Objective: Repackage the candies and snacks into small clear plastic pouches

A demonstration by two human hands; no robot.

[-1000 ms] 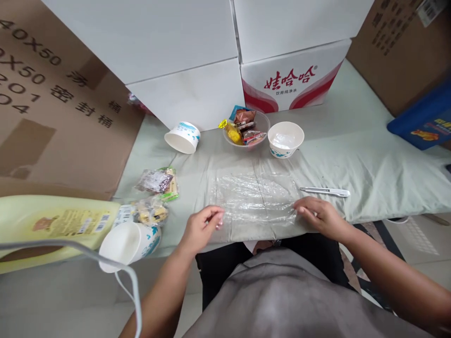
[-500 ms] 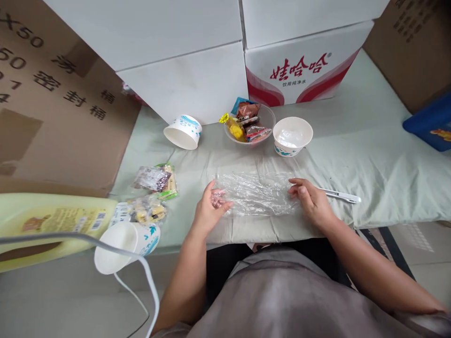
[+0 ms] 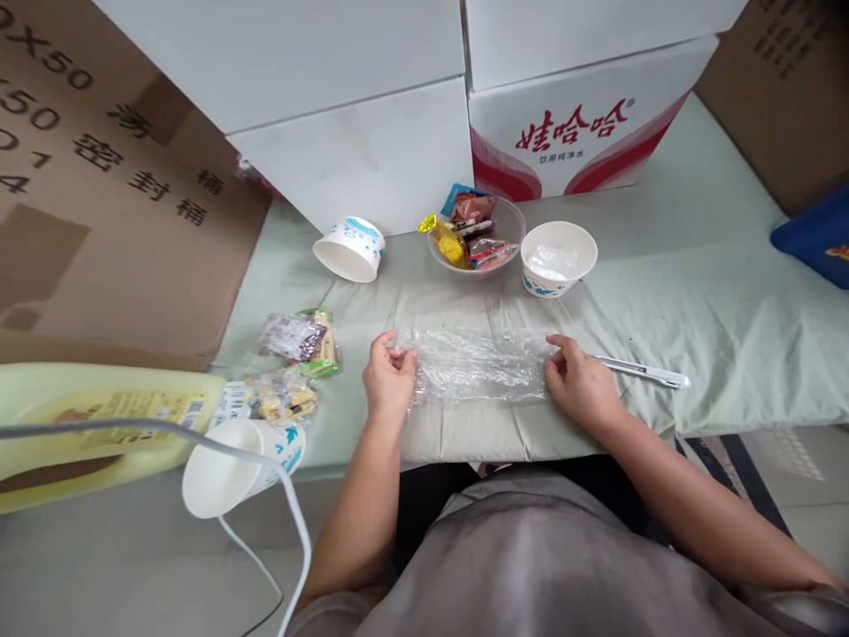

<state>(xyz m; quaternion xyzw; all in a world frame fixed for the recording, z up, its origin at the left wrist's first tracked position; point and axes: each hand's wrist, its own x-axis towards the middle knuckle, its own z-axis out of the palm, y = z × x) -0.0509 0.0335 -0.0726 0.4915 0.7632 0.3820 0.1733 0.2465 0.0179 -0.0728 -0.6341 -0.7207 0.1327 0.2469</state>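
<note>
Clear plastic film [image 3: 478, 367] flat on pale green cloth [image 3: 696, 301], directly ahead of torso, long axis left to right. Left hand [image 3: 388, 380] at left end of film, fingers curled narrow, thumb and fingertips pinching the film edge. Right hand [image 3: 580, 385] at right end of film, fingers likewise closed on the edge; grip appears light, exact contact hard to read through the clear sheet. Both hands equally near the film, one per end, film stretched between. Just right of film, beyond right hand: white pen-like tool [image 3: 646, 372], lying roughly along the same axis, touching nothing but cloth. Behind film: clear bowl of wrapped snacks [image 3: 474, 239], and just right of that an upright paper bowl [image 3: 558, 257] with crumpled film inside. Behind and left of film: second paper bowl [image 3: 349, 250] tipped on its side. Left of film: loose snack packets [image 3: 295, 341], nearer ones [image 3: 282, 398] close to left hand but apart. Further left of film, at cloth edge: third paper cup [image 3: 235, 456] on its side, yellow jug [image 3: 93, 425], white cable [image 3: 199, 451] crossing in front. White cartons [image 3: 358, 168] and red-printed carton [image 3: 570, 137] well behind film. Nothing lying on the film; snack packets the nearest obstruction on the left, pen-like tool on the right.
</note>
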